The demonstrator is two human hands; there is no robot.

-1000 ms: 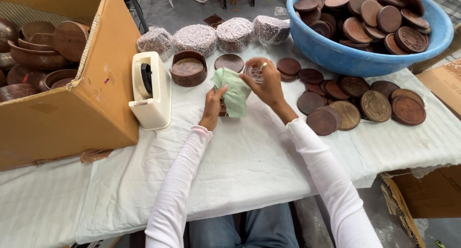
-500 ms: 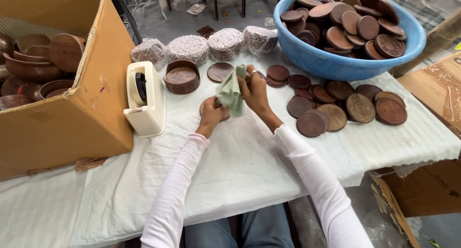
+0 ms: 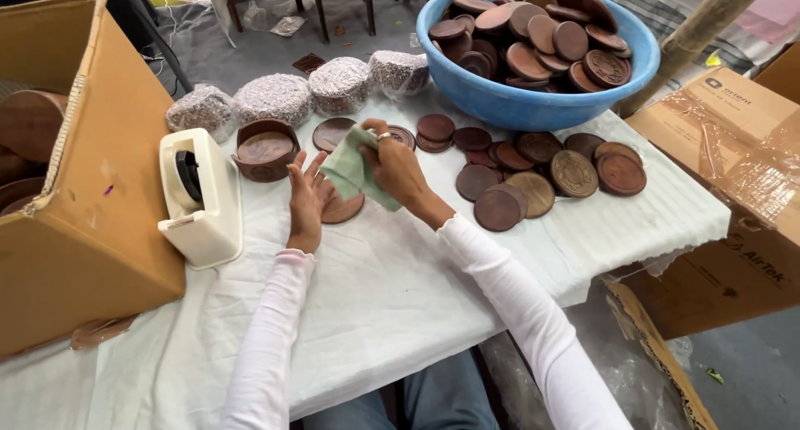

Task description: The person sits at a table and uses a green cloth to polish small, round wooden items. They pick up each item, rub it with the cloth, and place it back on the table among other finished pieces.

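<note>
2 hands: both at the middle of the table, working 1 brown disc.
Left hand (image 3: 307,198): fingers spread, cupping the round wooden disc (image 3: 343,208) from its left edge; reads as a brace, not a full grasp.
Right hand (image 3: 397,168): fingers pressed together, pinching the green cloth (image 3: 354,172) and bearing it down on the disc.
Disc location: flat or slightly tilted on the white table cover (image 3: 400,288), just right of the tape dispenser (image 3: 200,197), near side of the small wooden bowl (image 3: 265,149).
Technique (judgement): keep the left palm firm on the rim so the disc doesn't skate on the cloth cover; wipe with a flat pad of cloth, not a bunched corner; rotate the disc under the cloth to cover the whole face.
Risk (judgement): the cover looks loose and wrinkled, so hard strokes could drag it and nudge the stock nearby.
Right of hands: loose spread of brown discs (image 3: 533,176), some overlapping.
Far right: blue basin (image 3: 542,105) heaped with more discs.
Far edge: 4 bundles in silvery wrap (image 3: 275,97), side by side.
Left: open cardboard box (image 3: 92,197) with brown wooden pieces inside.
Right edge: taped cardboard cartons (image 3: 733,222) below table level.
Room: grey floor, chair legs beyond the far edge; looks like an informal packing area.
</note>
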